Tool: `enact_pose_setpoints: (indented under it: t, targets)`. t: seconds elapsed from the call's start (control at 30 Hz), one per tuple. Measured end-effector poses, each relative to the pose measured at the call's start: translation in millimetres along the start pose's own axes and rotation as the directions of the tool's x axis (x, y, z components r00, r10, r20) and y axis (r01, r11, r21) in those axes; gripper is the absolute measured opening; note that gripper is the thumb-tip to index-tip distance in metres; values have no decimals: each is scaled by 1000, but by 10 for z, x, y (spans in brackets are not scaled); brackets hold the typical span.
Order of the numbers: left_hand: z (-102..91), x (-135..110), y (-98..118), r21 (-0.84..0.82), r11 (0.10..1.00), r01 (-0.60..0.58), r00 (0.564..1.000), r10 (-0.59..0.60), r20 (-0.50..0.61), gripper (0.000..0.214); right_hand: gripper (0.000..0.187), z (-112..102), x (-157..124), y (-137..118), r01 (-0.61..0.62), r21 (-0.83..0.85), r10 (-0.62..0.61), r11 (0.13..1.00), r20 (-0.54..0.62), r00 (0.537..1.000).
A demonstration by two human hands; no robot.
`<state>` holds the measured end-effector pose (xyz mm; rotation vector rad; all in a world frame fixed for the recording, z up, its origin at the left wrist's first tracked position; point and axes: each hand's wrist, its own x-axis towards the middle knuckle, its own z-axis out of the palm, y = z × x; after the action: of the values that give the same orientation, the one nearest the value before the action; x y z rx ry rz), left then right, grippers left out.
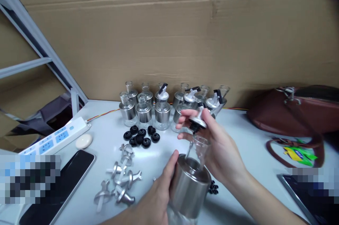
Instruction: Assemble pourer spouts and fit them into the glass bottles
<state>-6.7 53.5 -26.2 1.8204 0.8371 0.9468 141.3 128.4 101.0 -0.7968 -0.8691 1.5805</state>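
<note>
My left hand (161,186) grips a glass bottle with a brushed steel sleeve (189,186), held tilted over the white table (238,140). My right hand (212,147) pinches a pourer spout with a black stopper (198,122) just above the bottle's open glass neck (200,145). Loose black rubber stoppers (140,136) lie in a cluster ahead. Several silver pourer spouts (120,179) lie scattered at lower left. A few more black rings (213,187) sit beside the bottle.
A row of several steel-sleeved bottles (161,108), some with pourers fitted, stands at the back against a cardboard wall. A power strip (57,136), a white oval object (84,141) and a phone (63,182) lie left. A brown handbag (291,112) rests right.
</note>
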Motion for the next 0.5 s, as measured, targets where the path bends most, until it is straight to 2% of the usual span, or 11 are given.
enact_pose_setpoints:
  t: [0.17, 0.33, 0.5]
  targets:
    - [29, -39, -63, -4, 1000, -22, 1000, 22, -9, 133, 29, 14, -11, -53, 58, 29, -58, 998, -1, 998]
    - [18, -41, 82, -97, 990, 98, 995, -98, 6, 112, 26, 6, -20, -47, 121, 41, -119, 992, -46, 992]
    - [71, -11, 51, -133, 986, 105, 994, -101, 36, 114, 21, 33, -56, -51, 181, 26, -180, 983, -30, 983]
